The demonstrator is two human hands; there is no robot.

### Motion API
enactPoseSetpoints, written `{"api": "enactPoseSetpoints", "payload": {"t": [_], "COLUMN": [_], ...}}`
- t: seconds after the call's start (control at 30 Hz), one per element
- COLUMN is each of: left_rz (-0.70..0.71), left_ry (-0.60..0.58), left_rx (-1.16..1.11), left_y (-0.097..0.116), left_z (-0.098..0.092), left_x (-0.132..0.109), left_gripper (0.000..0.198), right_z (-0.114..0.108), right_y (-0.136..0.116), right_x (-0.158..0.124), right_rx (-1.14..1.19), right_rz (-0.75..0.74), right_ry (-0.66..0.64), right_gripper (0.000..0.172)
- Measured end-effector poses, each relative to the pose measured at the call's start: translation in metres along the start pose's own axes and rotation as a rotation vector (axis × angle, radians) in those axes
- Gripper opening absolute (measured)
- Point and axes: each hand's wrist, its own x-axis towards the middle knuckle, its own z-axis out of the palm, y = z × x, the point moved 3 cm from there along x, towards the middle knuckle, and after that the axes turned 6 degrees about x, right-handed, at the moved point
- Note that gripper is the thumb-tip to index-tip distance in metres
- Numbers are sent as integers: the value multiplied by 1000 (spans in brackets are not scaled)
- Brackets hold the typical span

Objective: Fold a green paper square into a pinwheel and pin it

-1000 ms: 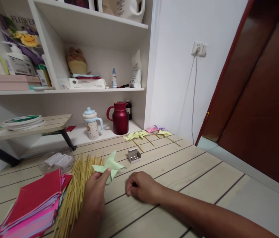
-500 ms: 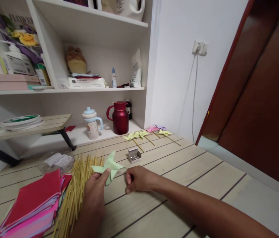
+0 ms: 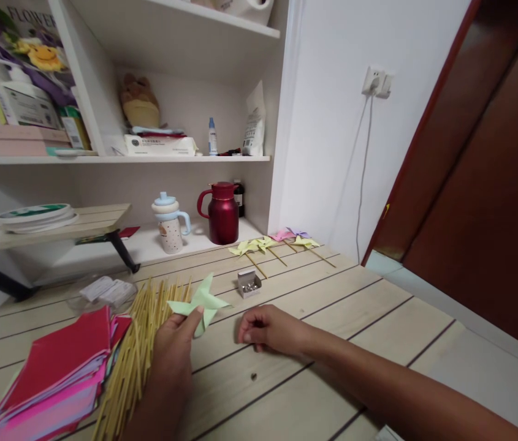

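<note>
My left hand [image 3: 173, 343] pinches a pale green paper pinwheel [image 3: 202, 304] between thumb and fingers, its folded blades spread out. To the right of it, my right hand [image 3: 268, 329] is just over the table with curled fingers; what they hold, if anything, is hidden. A tiny dark thing [image 3: 254, 376] lies on the wood below that hand, too small to name. Just beyond stands a small open box [image 3: 249, 283] with shiny metal pieces inside. Thin wooden sticks [image 3: 137, 349] lie in a heap beside my left hand.
A stack of coloured paper [image 3: 59, 361] lies at the left, near a clear packet [image 3: 108, 290]. Finished-looking pinwheels on sticks [image 3: 263, 244] rest at the table's back. Behind them are a red jug [image 3: 223, 214], a speckled cup [image 3: 171, 226] and a small raised stand [image 3: 97, 220].
My right hand has drawn slightly right, away from the pinwheel. The tiny dark thing now shows on the table below it. My left hand keeps its hold on the pinwheel.
</note>
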Motion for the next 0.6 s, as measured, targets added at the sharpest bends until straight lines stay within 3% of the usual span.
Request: {"api": "enactPoseSetpoints", "payload": {"t": [0.1,0.27,0.4,0.6], "left_rz": [-44,-62,-55,-57], "left_ry": [-34,-45,-47,-40], "left_rx": [13,43,72,93], "left_y": [-2,0,7,9], "left_z": [2,7,11,10], "left_x": [-1,-5,-11,-15], "left_gripper": [37,37,29,23], "right_z": [-1,5,10,12], "right_y": [-1,5,9,-4], "right_x": [-17,-37,-42,-42], "right_rx": [21,-12,-79,-200], "right_rz": [-33,-72,-100,-88], "right_ry": [-17,89,153,133], "right_gripper": [6,14,21,14]}}
